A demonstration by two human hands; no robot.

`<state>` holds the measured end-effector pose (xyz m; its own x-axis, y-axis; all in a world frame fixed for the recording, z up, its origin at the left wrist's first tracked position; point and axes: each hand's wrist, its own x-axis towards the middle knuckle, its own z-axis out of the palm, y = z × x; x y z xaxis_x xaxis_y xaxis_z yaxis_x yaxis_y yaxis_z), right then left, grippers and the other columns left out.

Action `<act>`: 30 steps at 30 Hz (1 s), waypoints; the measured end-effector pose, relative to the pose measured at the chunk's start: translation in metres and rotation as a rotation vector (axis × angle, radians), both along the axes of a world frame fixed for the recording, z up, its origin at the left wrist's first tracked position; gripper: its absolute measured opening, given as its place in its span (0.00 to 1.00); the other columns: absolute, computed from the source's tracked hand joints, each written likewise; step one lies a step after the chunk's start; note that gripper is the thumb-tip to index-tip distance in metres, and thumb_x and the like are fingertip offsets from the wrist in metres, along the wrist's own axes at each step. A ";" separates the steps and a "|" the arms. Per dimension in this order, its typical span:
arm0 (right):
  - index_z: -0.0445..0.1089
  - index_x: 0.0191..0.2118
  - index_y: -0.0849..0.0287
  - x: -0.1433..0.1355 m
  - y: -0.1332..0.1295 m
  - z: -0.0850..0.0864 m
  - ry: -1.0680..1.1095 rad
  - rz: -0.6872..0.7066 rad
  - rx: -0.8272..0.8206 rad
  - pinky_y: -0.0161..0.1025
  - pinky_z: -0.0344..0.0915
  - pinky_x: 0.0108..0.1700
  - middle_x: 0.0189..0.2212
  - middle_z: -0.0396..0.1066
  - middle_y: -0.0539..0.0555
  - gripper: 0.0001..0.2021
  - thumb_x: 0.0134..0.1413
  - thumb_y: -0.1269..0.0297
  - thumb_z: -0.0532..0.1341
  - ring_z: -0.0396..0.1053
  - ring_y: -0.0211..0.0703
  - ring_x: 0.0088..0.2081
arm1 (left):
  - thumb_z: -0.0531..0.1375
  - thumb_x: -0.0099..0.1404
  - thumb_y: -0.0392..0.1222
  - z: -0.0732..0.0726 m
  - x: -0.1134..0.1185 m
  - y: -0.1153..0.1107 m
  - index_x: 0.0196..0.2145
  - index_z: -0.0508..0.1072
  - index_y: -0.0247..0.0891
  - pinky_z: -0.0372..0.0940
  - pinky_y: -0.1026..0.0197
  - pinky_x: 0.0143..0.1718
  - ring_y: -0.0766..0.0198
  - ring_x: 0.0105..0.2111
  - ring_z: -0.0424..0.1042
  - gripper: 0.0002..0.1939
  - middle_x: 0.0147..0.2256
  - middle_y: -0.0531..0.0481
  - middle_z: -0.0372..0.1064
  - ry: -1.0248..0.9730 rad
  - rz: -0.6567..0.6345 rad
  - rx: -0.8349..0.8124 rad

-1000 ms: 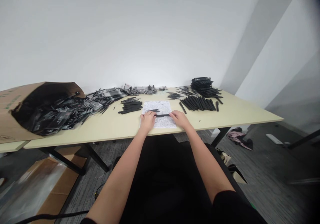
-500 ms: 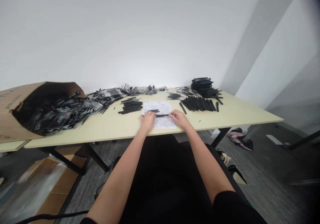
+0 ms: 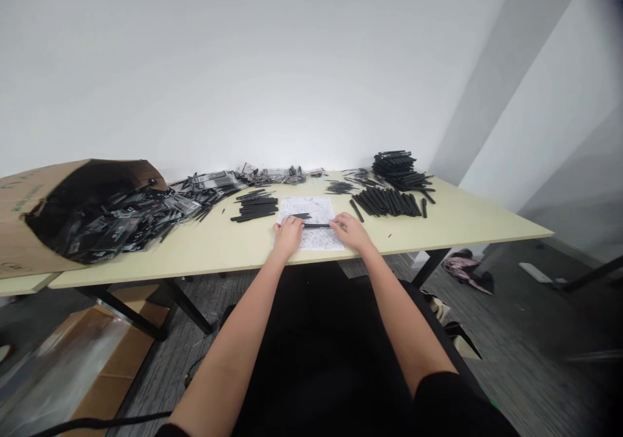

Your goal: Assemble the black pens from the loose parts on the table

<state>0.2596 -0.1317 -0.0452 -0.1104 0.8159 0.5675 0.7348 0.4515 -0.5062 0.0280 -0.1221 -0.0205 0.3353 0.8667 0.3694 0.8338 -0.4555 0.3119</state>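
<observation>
Between my two hands a thin black stick (image 3: pixel 317 225) lies level over a scribbled white sheet (image 3: pixel 316 242). My left hand (image 3: pixel 289 234) is closed on its left end, and my right hand (image 3: pixel 351 230) pinches the right end. Just beyond my left fingers a few thin black pieces (image 3: pixel 302 215) rest on the sheet. To the left is a stack of flat black strips (image 3: pixel 256 206). Over on the right, thicker black sticks (image 3: pixel 387 202) lie side by side in a row. The exact kind of stick is too small to make out.
A tipped cardboard box (image 3: pixel 29 210) at the left spills black plastic packets (image 3: pixel 121 229) onto the pale yellow table (image 3: pixel 209 249). A tall pile of black sticks (image 3: pixel 396 167) stands at the back right. Small dark pieces (image 3: pixel 339 187) lie beyond the sheet, with the wall behind.
Both hands keep nearly the same place and grip on the black stick. The whole view has shifted very slightly.
</observation>
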 end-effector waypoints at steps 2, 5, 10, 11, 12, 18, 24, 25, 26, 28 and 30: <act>0.74 0.33 0.57 0.001 0.002 -0.002 -0.011 0.006 -0.002 0.43 0.66 0.48 0.37 0.72 0.58 0.14 0.63 0.57 0.55 0.71 0.47 0.41 | 0.46 0.75 0.38 0.000 0.000 0.000 0.46 0.73 0.42 0.54 0.45 0.52 0.52 0.53 0.65 0.15 0.51 0.45 0.70 0.003 0.004 -0.001; 0.73 0.32 0.57 0.003 0.005 -0.005 -0.006 0.043 0.003 0.44 0.66 0.49 0.38 0.72 0.57 0.10 0.60 0.59 0.58 0.71 0.47 0.42 | 0.47 0.75 0.38 0.001 0.000 -0.001 0.46 0.73 0.42 0.54 0.46 0.51 0.52 0.53 0.64 0.15 0.51 0.45 0.69 0.016 0.015 -0.006; 0.70 0.36 0.55 0.005 0.005 -0.006 0.018 0.069 0.032 0.45 0.67 0.49 0.39 0.69 0.55 0.05 0.54 0.62 0.62 0.69 0.48 0.43 | 0.47 0.76 0.39 0.002 0.000 -0.002 0.47 0.72 0.42 0.53 0.48 0.51 0.54 0.53 0.64 0.15 0.52 0.45 0.68 0.026 0.029 -0.003; 0.70 0.36 0.55 0.005 0.005 -0.006 0.017 0.065 0.036 0.46 0.67 0.49 0.39 0.69 0.55 0.05 0.54 0.62 0.63 0.69 0.48 0.44 | 0.47 0.76 0.39 0.001 0.000 -0.002 0.47 0.72 0.42 0.53 0.49 0.51 0.54 0.53 0.64 0.15 0.52 0.45 0.68 0.026 0.029 -0.002; 0.70 0.37 0.55 0.005 0.005 -0.006 0.015 0.060 0.040 0.46 0.67 0.49 0.40 0.68 0.55 0.06 0.53 0.61 0.63 0.69 0.49 0.44 | 0.47 0.76 0.39 0.001 0.000 -0.002 0.47 0.72 0.42 0.53 0.49 0.51 0.55 0.53 0.64 0.15 0.52 0.45 0.68 0.024 0.029 -0.003; 0.75 0.38 0.55 0.005 0.009 -0.011 -0.008 0.009 0.056 0.53 0.65 0.56 0.43 0.70 0.58 0.09 0.57 0.57 0.62 0.69 0.53 0.49 | 0.48 0.76 0.39 0.001 0.000 -0.002 0.47 0.73 0.43 0.53 0.49 0.50 0.55 0.54 0.64 0.14 0.52 0.47 0.68 0.014 0.033 0.004; 0.75 0.35 0.54 0.009 0.013 -0.016 -0.032 0.015 0.082 0.56 0.64 0.58 0.46 0.69 0.59 0.04 0.52 0.64 0.65 0.68 0.55 0.51 | 0.48 0.76 0.40 0.000 0.000 0.000 0.47 0.73 0.44 0.52 0.49 0.50 0.55 0.54 0.63 0.14 0.53 0.46 0.68 0.021 0.033 0.004; 0.75 0.36 0.54 0.009 0.013 -0.016 -0.026 0.013 0.083 0.56 0.65 0.58 0.46 0.68 0.58 0.05 0.51 0.64 0.66 0.68 0.55 0.51 | 0.48 0.76 0.40 -0.001 0.000 0.000 0.47 0.73 0.44 0.52 0.49 0.50 0.55 0.54 0.63 0.14 0.53 0.46 0.68 0.020 0.033 0.006; 0.75 0.36 0.54 0.009 0.012 -0.016 -0.023 0.011 0.080 0.56 0.65 0.58 0.47 0.68 0.58 0.06 0.50 0.63 0.67 0.68 0.55 0.51 | 0.48 0.76 0.40 -0.001 0.000 0.000 0.47 0.73 0.44 0.52 0.49 0.50 0.55 0.54 0.63 0.14 0.53 0.46 0.68 0.019 0.031 0.007; 0.75 0.37 0.53 0.008 0.011 -0.015 -0.027 0.007 0.070 0.57 0.64 0.58 0.47 0.68 0.58 0.07 0.51 0.60 0.67 0.68 0.55 0.51 | 0.48 0.76 0.41 -0.001 0.000 0.000 0.47 0.73 0.44 0.52 0.50 0.50 0.55 0.54 0.63 0.14 0.53 0.46 0.68 0.013 0.024 0.013; 0.76 0.36 0.53 0.008 0.011 -0.015 -0.038 0.010 0.066 0.58 0.64 0.58 0.47 0.69 0.58 0.06 0.53 0.59 0.66 0.68 0.55 0.51 | 0.48 0.76 0.41 -0.002 0.000 0.000 0.47 0.73 0.44 0.52 0.50 0.50 0.56 0.54 0.64 0.14 0.52 0.46 0.68 0.004 0.008 0.024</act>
